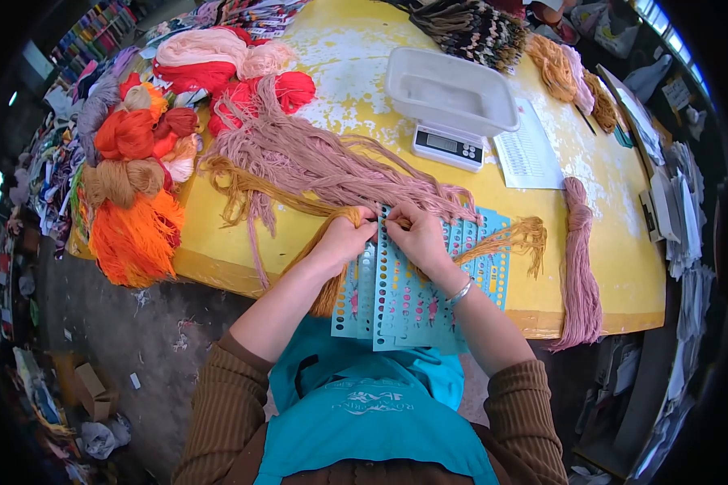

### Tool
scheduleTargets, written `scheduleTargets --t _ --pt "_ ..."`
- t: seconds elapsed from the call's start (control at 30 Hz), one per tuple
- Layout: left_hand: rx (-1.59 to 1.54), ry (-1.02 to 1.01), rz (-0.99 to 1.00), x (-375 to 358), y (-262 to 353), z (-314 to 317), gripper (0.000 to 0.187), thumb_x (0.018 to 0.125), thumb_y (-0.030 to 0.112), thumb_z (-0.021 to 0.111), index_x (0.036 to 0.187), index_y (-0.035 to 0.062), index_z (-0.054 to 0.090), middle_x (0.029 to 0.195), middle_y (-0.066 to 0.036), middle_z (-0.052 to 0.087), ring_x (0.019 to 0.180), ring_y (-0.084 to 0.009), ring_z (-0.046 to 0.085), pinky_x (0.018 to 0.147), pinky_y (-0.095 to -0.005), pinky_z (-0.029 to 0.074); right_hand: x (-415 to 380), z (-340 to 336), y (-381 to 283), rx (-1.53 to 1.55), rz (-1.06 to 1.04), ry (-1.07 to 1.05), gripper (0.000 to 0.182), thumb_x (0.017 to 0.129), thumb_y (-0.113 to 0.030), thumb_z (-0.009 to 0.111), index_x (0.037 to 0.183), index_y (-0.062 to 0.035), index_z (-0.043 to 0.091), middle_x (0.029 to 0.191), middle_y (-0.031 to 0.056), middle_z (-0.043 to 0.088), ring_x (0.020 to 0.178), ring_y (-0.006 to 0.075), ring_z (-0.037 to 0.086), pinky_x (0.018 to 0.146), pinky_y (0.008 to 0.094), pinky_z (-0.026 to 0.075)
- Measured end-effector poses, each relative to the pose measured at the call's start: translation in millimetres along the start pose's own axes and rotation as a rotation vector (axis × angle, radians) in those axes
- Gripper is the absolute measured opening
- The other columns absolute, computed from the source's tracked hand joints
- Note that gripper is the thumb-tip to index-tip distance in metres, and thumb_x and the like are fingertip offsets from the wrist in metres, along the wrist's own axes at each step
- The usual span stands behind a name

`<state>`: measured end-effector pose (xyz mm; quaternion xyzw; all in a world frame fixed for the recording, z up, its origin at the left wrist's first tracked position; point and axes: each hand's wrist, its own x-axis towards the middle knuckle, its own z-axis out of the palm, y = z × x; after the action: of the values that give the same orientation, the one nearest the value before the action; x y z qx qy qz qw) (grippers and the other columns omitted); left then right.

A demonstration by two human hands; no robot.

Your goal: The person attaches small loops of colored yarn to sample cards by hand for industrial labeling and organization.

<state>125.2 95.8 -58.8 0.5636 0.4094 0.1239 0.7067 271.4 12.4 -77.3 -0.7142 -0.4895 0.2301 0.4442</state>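
Note:
My left hand (pixel 347 242) is closed on golden-brown thread (pixel 325 301), which hangs down over the table's front edge and trails back to the left. My right hand (pixel 416 234) pinches the same thread close to the top left holes of a teal punched card (pixel 387 299). Whether the thread passes through a hole there is hidden by the fingers. Several more teal cards (pixel 493 275) with holes along their edges lie overlapped beneath, jutting past the table edge. Loose golden-brown ends (pixel 526 238) lie over the cards at right. Behind both hands spreads a long bundle of mauve-pink thread (pixel 323 158).
A digital scale (pixel 449 147) bears a clear plastic tub (pixel 453 93), beside a printed sheet (pixel 530 149). A twisted mauve skein (pixel 578 259) hangs over the front edge at right. Orange skeins (pixel 133 234) and red skeins (pixel 295 90) pile up at left. Dark skeins (pixel 469 32) lie at the back.

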Motion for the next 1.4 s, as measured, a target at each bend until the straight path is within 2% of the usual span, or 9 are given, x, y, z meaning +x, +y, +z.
scheduleTargets --t 0.07,0.13,0.27,0.33,0.53,0.8,1.0,1.17,1.4 --pt "0.007 -0.021 -0.019 1 4 -1 0.014 0.091 0.013 0.054 0.103 0.0099 0.062 0.072 0.005 0.055 0.049 -0.0023 0.036 0.041 -0.0202 0.024 2 1 3 -0.008 -0.006 0.001 0.011 0.077 -0.014 0.066 0.087 -0.0083 0.066 0.074 0.0092 0.068 0.066 0.0232 0.066 0.063 0.0331 0.051" --pt "0.013 -0.042 -0.038 5 4 -3 0.012 0.092 0.014 0.055 0.099 0.0099 0.063 0.070 0.005 0.054 0.049 -0.0020 0.036 0.041 -0.0202 0.023 4 1 6 0.096 -0.009 -0.047 0.010 0.081 -0.009 0.067 0.089 -0.0026 0.063 0.068 0.0008 0.061 0.062 0.0062 0.053 0.058 0.0237 0.044" --pt "0.299 -0.010 0.120 24 -18 -12 0.011 0.089 0.011 0.054 0.087 0.0059 0.063 0.065 0.001 0.059 0.053 -0.0068 0.049 0.047 -0.0242 0.037 4 -4 2 0.082 0.033 -0.095 0.012 0.082 -0.011 0.069 0.090 -0.0034 0.063 0.064 -0.0017 0.056 0.058 0.0056 0.047 0.055 0.0234 0.040" --pt "0.485 0.034 0.269 17 -14 -16 0.011 0.088 0.010 0.054 0.084 0.0043 0.063 0.065 -0.002 0.062 0.056 -0.0089 0.055 0.051 -0.0262 0.043 6 -6 1 -0.048 0.114 -0.153 0.016 0.077 -0.020 0.071 0.088 -0.0087 0.066 0.068 0.0052 0.063 0.063 0.0176 0.063 0.060 0.0313 0.048" --pt "0.202 0.133 0.230 0 -3 -39 0.013 0.087 0.011 0.057 0.081 0.0023 0.063 0.072 -0.005 0.067 0.066 -0.0109 0.061 0.059 -0.0285 0.047 7 -4 0 -0.066 0.062 -0.153 0.018 0.081 -0.017 0.071 0.091 -0.0046 0.064 0.063 0.0019 0.060 0.056 0.0096 0.054 0.054 0.0277 0.043" --pt "-0.041 0.058 0.062 0 -6 -33 0.012 0.090 0.020 0.063 0.089 0.0075 0.064 0.071 0.001 0.060 0.049 -0.0025 0.038 0.043 -0.0188 0.027 4 -5 -18 -0.194 0.110 -0.131 0.031 0.078 -0.033 0.073 0.094 -0.0082 0.064 0.070 0.0045 0.063 0.066 0.0185 0.062 0.060 0.0331 0.048" --pt "-0.196 -0.309 -0.078 -19 13 -19 0.022 0.091 0.025 0.061 0.081 0.0062 0.065 0.059 0.001 0.053 0.045 -0.0020 0.034 0.040 -0.0197 0.021 4 -3 -19 -0.251 0.115 -0.113 0.039 0.079 -0.043 0.071 0.096 -0.0090 0.064 0.076 0.0068 0.066 0.073 0.0252 0.066 0.066 0.0379 0.050" --pt "-0.067 -0.031 -0.035 -2 0 -5 0.026 0.091 0.023 0.056 0.094 0.0004 0.067 0.057 0.000 0.052 0.044 -0.0053 0.037 0.041 -0.0218 0.026 9 -3 -4 -0.068 0.173 -0.140 0.039 0.083 -0.042 0.069 0.101 -0.0077 0.063 0.076 0.0070 0.067 0.074 0.0246 0.067 0.065 0.0365 0.050" --pt "0.687 0.062 0.629 16 -15 -1 0.010 0.088 0.017 0.058 0.091 0.0076 0.062 0.063 0.004 0.053 0.054 -0.0055 0.046 0.048 -0.0239 0.034 10 -1 12 0.049 0.126 -0.221 0.041 0.088 -0.043 0.064 0.104 -0.0062 0.060 0.077 0.0092 0.068 0.074 0.0263 0.067 0.066 0.0372 0.050"
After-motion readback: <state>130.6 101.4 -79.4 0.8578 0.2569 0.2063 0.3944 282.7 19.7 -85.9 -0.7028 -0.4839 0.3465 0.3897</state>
